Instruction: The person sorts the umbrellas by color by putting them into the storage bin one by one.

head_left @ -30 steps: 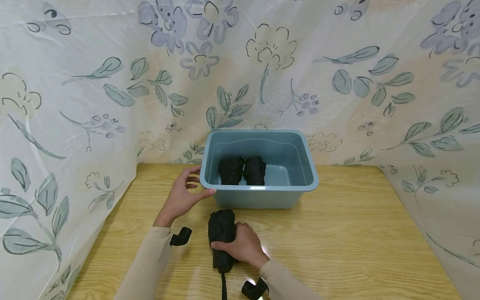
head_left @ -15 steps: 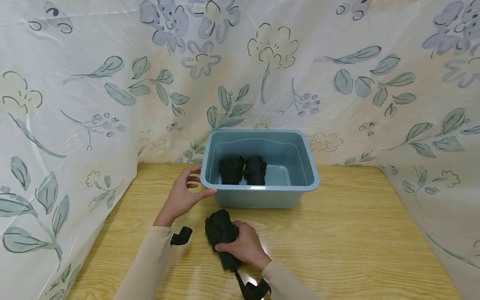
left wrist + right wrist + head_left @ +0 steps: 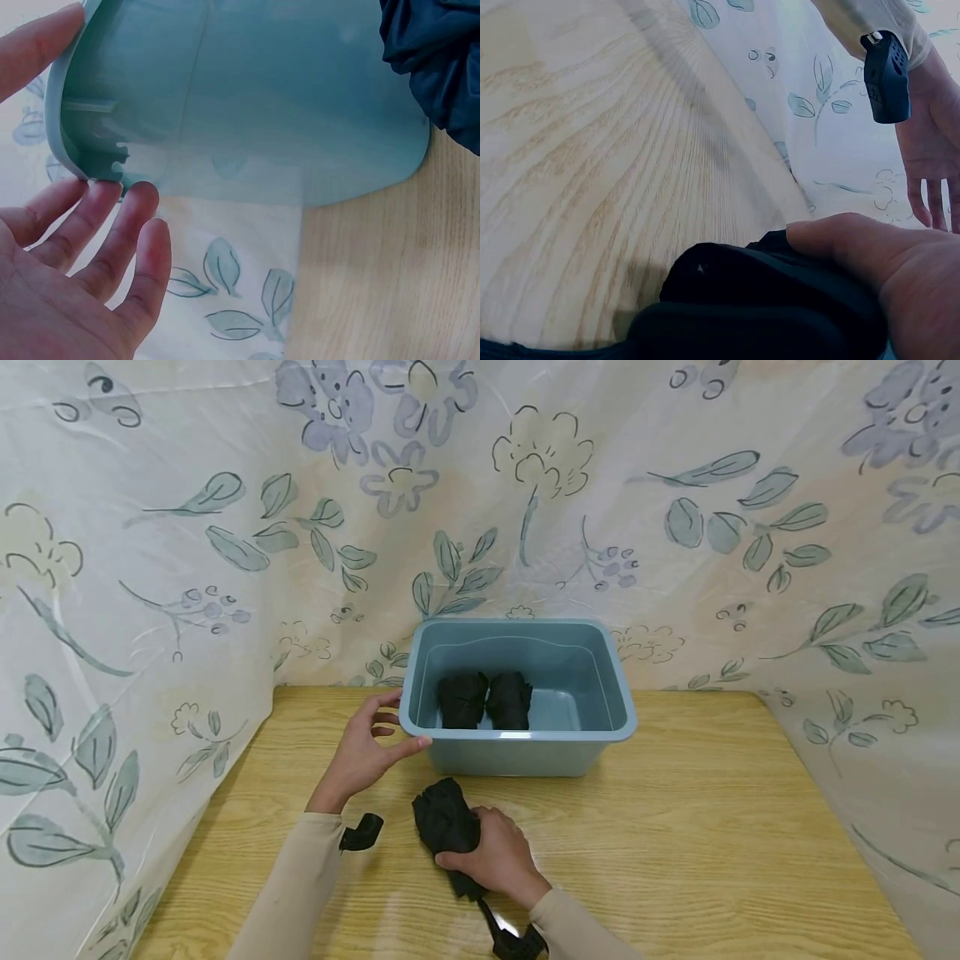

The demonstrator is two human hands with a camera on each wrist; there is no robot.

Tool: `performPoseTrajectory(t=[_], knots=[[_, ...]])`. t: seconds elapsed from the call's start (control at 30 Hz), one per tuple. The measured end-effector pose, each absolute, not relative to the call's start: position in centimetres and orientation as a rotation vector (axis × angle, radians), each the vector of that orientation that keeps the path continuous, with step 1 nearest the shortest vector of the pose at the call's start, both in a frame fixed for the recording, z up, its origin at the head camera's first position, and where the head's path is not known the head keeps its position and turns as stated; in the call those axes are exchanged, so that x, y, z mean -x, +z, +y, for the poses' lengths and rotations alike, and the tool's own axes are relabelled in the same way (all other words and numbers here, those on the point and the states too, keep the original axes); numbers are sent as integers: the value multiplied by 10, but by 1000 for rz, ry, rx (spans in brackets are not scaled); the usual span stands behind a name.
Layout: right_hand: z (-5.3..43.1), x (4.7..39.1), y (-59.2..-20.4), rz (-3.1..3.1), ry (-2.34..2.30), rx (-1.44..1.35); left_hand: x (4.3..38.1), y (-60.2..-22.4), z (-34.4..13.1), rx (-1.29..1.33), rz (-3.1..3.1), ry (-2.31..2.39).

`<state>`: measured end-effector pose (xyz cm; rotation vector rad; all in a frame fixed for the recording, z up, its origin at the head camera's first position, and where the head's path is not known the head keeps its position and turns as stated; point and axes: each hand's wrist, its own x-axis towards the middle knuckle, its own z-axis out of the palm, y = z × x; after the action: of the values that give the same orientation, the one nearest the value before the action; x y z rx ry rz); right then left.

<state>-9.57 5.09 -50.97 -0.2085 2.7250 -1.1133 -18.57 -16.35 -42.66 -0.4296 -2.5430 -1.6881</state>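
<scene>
My right hand (image 3: 495,856) grips a folded black umbrella (image 3: 444,814) on the table in front of the bin, with the thumb across its lower part. The umbrella lies slanted, top end toward the bin, and its thin strap (image 3: 489,917) trails toward my right wrist. In the right wrist view the umbrella (image 3: 772,285) shows dark below the thumb. My left hand (image 3: 363,752) holds the front left corner of the blue plastic bin (image 3: 517,758), thumb at the front rim and fingers along the left side. Two similar black umbrellas, one left (image 3: 461,702) and one right (image 3: 509,702), stand in the bin's left half.
The wooden table (image 3: 712,827) extends widely to the right of the bin. Floral cloth (image 3: 540,510) hangs behind the bin and along both sides. A black wrist device (image 3: 362,832) juts out from the left sleeve.
The umbrella in my right hand has turned from nearly straight to slanted, its strap end swinging right. My right hand has shifted slightly right. The left hand and bin stay put.
</scene>
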Motion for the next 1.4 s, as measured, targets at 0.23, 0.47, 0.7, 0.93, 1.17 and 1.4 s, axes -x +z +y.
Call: performPoseTrajectory(t=[0.23, 0.47, 0.7, 0.93, 1.17, 1.4], knots=[[51, 92, -506, 2784, -1035, 158, 186, -427, -164, 426, -2556, -1658], [55, 93, -511, 2752, -1203, 219, 178, -413, -160, 444, -2552, -1676], [58, 92, -513, 2794, -1258, 305, 168, -393, -154, 439, -2560, -1696], [66, 92, -502, 2825, -1309, 412, 170, -394, -155, 428, -2561, -1710], [76, 90, -482, 2898, -1342, 497, 169, -393, -155, 444, -2562, -1693], [90, 84, -457, 2952, -1403, 548, 176, -407, -158, 438, -2549, -1704]])
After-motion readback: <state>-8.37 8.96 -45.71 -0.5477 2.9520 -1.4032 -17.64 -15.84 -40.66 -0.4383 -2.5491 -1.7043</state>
